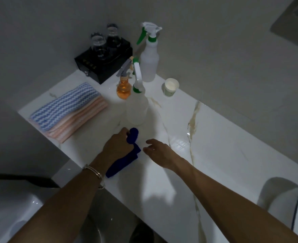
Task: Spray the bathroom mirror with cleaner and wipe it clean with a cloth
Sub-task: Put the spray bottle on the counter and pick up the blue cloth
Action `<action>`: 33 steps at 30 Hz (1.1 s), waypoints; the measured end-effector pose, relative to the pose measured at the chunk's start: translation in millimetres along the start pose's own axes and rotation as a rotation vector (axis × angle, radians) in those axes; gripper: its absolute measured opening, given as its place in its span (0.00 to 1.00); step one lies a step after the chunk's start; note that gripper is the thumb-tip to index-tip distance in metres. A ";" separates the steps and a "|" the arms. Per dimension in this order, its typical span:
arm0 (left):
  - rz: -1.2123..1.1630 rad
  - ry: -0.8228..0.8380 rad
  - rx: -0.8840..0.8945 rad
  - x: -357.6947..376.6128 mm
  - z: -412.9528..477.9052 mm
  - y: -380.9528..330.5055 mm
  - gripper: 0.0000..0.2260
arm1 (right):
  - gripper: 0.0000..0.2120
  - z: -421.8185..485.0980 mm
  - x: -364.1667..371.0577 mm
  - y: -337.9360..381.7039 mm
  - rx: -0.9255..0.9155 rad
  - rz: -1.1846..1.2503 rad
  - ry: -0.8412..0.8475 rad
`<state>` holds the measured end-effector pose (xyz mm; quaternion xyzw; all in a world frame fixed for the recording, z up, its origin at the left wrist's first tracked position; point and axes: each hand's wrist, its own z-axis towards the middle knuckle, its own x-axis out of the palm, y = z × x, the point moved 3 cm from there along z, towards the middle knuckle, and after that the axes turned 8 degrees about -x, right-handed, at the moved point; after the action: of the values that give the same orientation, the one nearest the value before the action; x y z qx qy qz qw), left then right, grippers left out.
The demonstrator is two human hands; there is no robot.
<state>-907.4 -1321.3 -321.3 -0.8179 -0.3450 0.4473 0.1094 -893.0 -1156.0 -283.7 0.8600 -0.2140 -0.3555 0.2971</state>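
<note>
White marble-veined table [215,146]; mirror not in view. Nearest white plastic spray bottle with green collar [136,109] stands upright, untouched, just beyond the hands. Dark blue cloth [125,155] lies bunched on the table, long axis running from the near-left edge up toward that bottle. Left hand [117,146] curled round the cloth's far end, gripping it. Right hand [158,152] loose-fingered, holding nothing, just beside the cloth. Looks like the very start: cloth taken, spraying and wiping both left.

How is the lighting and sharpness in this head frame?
Head view: dim overall, one bright pool on the marble counter; glare patch beside the right hand; near spray bottle washes out against it; soft, slightly blurred detail; blue cloth in the left hand reads clearly.
</note>
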 end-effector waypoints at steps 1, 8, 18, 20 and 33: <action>-0.003 -0.004 0.056 0.4 -4.2 -14.8 0.17 | 0.22 -3.0 -4.0 1.7 -0.001 0.018 -0.019; -0.139 0.056 0.197 28.7 -46.9 -113.6 0.11 | 0.18 -57.8 -53.5 -17.4 0.010 0.130 -0.244; -0.144 0.218 0.339 111.7 -126.2 -205.9 0.11 | 0.16 -165.8 -76.5 -114.7 0.067 0.482 -0.574; -0.121 0.223 0.353 126.0 -140.9 -219.0 0.12 | 0.18 -179.2 -77.2 -129.8 0.081 0.537 -0.616; -0.165 0.140 0.613 156.6 -251.9 -329.8 0.14 | 0.25 -273.1 -140.2 -164.4 -0.053 1.159 -0.901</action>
<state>-801.3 -941.5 -118.1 -0.7448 -0.2512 0.4628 0.4099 -757.4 -856.4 -169.0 0.3717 -0.7271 -0.4655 0.3414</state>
